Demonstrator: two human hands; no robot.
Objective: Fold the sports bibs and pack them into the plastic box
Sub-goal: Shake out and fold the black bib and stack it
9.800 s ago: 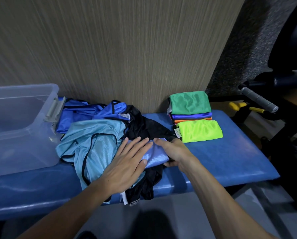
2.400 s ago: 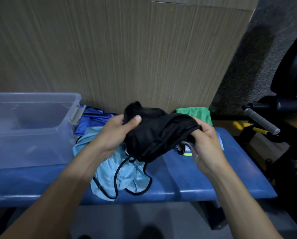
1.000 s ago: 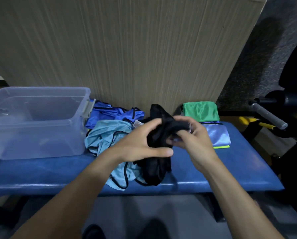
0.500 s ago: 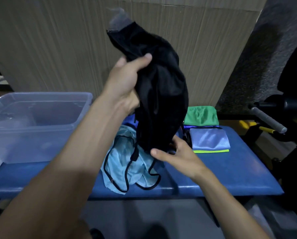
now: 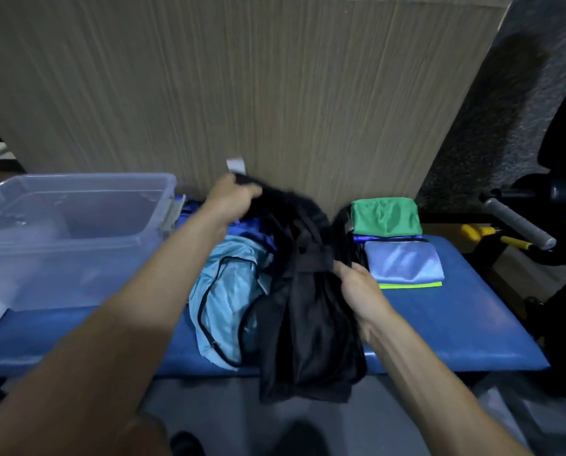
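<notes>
Black bib (image 5: 308, 307) hangs at the centre of the head view, stretched between two hands and draping over the front edge of the blue counter (image 5: 439, 324). Left hand (image 5: 232, 199), above centre, grips its top edge; right hand (image 5: 357, 287), right of centre, pinches its side. A light blue bib (image 5: 225, 291) lies loose beneath it. Folded bibs (image 5: 396, 245) are stacked at right; the plastic box (image 5: 77, 232) stands at left. Slippery cloth could slide off the counter's edge to the floor, or drag the light blue bib along, since the two overlap.
</notes>
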